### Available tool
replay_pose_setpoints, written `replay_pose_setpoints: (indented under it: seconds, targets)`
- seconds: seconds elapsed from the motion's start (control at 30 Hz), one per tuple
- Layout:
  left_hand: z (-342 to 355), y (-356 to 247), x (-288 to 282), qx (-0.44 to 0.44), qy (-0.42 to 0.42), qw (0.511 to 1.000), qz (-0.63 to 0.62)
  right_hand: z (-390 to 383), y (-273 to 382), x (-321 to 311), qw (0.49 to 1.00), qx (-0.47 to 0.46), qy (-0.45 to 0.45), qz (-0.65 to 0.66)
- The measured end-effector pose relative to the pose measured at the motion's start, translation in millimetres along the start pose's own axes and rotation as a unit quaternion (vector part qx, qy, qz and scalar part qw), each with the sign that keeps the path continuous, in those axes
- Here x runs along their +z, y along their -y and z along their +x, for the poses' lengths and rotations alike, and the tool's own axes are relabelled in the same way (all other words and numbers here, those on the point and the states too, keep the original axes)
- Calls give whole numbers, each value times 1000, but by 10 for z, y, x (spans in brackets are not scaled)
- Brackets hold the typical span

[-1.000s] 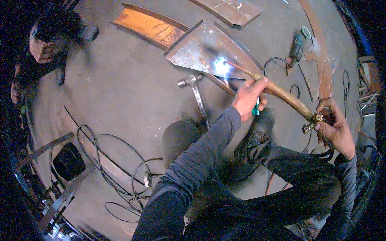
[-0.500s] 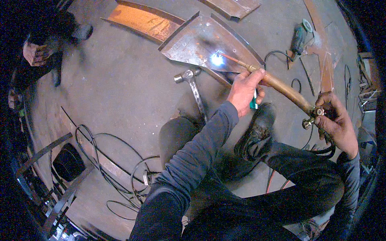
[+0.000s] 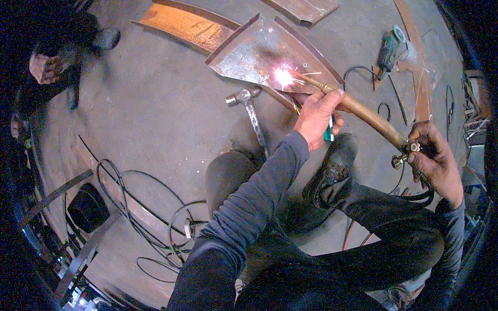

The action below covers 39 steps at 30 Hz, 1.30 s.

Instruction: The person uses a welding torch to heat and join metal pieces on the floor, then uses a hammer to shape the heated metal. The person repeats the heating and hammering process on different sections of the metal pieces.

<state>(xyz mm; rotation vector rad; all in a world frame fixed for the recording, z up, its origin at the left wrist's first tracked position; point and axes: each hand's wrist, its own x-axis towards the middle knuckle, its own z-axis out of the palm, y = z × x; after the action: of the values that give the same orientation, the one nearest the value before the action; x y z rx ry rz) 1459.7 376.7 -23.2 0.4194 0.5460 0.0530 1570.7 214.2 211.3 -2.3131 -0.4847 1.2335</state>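
A brass gas torch (image 3: 371,114) runs slantwise between my two hands. My left hand (image 3: 317,116) is closed round its front part, near the nozzle. A small green and white thing, perhaps a lighter (image 3: 328,133), shows beneath the left fingers. At the back end my right hand (image 3: 434,160) grips the torch by its valve knobs (image 3: 413,146). The nozzle points at a curved, flanged steel piece (image 3: 244,57) on the floor. A bright pinkish-white glow (image 3: 284,76) with flying sparks hides the spot under the tip.
A hammer (image 3: 251,116) stands head-up by my knee. To the right lie an angle grinder (image 3: 386,54) and a long rusty strip (image 3: 421,88). Another rusty channel (image 3: 184,26) adjoins the steel piece. Looped cables (image 3: 148,181) lie at left; another person (image 3: 52,67) crouches at upper left.
The glow at the nozzle has turned from bluish-white to larger and pinkish, and sparks now fly from it. Both hands keep their grip with hardly any movement.
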Motion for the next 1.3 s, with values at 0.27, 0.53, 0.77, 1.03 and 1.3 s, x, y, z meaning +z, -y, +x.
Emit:
replay_pose_setpoints:
  seconds: [0.27,0.53,0.77,1.03,1.3]
  targets:
    - [11,25,-12,-6,-3,1000,3,8,-80,17,1000,-23,-14,1]
    - [12,8,-4,3,12,1000,15,13,-85,-21,999,-16,-14,-31]
    - [7,1,-9,3,5,1000,24,-1,1,27,1000,-2,-15,5]
    - [-2,-9,8,5,2,1000,19,5,-29,7,1000,-6,-8,-7]
    - [19,26,-9,6,5,1000,13,13,-56,-17,1000,-17,5,-15]
